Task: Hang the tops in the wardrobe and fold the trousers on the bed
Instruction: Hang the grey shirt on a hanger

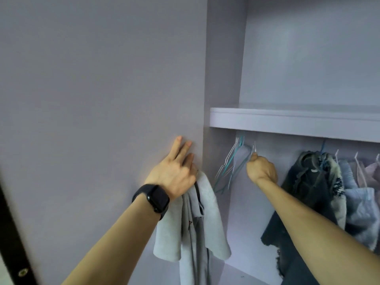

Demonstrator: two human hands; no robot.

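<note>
- Smooth, matt lilac wardrobe (339,58), open on the right; flat panel (102,79) of the same colour filling the left.
- One thick shelf (287,120) with a rounded front edge across the opening.
- Left hand (174,173) at the panel's right edge: three fingers (185,149) straight and spread against the panel, one grey top (207,212) gripped beneath the palm; gripping digits hidden.
- Top soft and limp, hanging in long folds down the panel's edge, a thin dark cord along its neck.
- One black, rounded-square watch (153,197) on the left wrist.
- Right hand (262,169) under the shelf's left end, curled into a fist round one thin white wire hanger (254,148).
- Bunch of bare wire hangers (230,165), white and teal, just left of that fist at the opening's left corner; overlapping and blurred, number unclear.
- At least four garments (308,182) hung under the shelf's right part: frayed dark denim, fuzzy black-and-white knit, pale blue cloth, pink cloth at the frame's right edge.
</note>
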